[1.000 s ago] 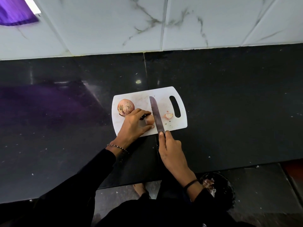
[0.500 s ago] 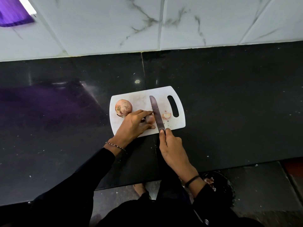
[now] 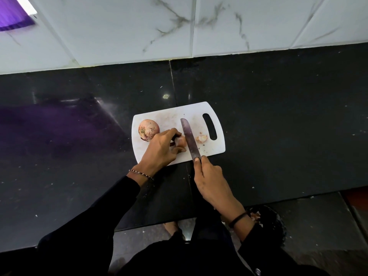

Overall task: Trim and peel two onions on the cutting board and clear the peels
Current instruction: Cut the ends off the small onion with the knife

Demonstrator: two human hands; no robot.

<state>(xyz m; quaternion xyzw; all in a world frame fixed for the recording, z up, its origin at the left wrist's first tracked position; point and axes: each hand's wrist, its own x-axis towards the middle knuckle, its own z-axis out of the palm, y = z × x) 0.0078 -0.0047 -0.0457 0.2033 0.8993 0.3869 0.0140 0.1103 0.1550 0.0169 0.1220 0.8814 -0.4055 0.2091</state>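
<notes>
Hardly anything has moved: left hand [image 3: 161, 150] fingers [image 3: 171, 133] still curl round a small pinkish onion [image 3: 182, 143] on the white plastic cutting board [image 3: 175, 114]; right hand [image 3: 209, 182] grips the long steel knife [image 3: 190, 140] set against it. Trimming is underway; next, press straight down.

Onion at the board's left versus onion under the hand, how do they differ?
The left onion lies free, fully visible; the held onion is gripped by the left hand, mostly hidden. The knife touches the held onion, not the left onion. Both sit on the cutting board.
</notes>
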